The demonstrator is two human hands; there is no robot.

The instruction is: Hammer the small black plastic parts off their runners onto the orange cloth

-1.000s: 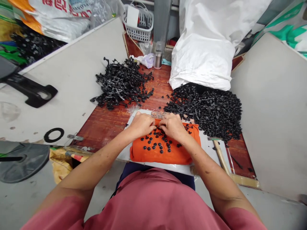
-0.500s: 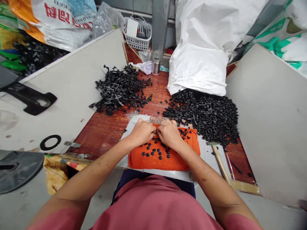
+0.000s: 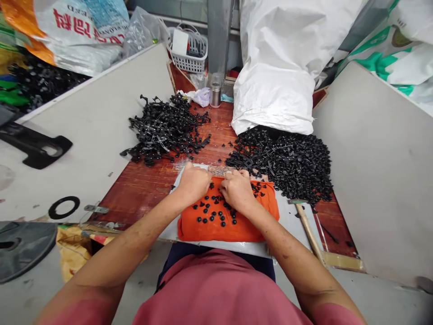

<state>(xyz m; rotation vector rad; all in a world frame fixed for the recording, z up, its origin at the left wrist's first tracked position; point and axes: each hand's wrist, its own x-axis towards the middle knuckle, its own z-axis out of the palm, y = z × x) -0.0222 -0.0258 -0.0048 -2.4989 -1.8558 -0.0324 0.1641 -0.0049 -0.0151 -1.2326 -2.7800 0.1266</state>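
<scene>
My left hand [image 3: 196, 183] is closed over the far left part of a folded orange cloth [image 3: 191, 231]; what its fingers hold, if anything, is hidden. To its right, my right hand [image 3: 237, 187] is curled in a pinch above the same cloth, and dark bits show at its fingertips. Several small black round-headed parts [image 3: 212, 218] lie scattered on the cloth between and below my hands. More small black parts [image 3: 260, 188] rest just right of my right hand. Under the cloth is a whitish sheet [image 3: 287, 216].
Black parts joined on strips form a heap [image 3: 162, 131] at the left. A larger heap of black parts [image 3: 294, 162] spills below a white sack [image 3: 274, 99]. A hammer [image 3: 309, 230] lies at right. A steel flask [image 3: 215, 95] stands behind; grey panels [image 3: 379, 158] flank the table.
My hands have come apart: the left has shifted left, away from the right, which stays over the cloth. The whole view has swung slightly.
</scene>
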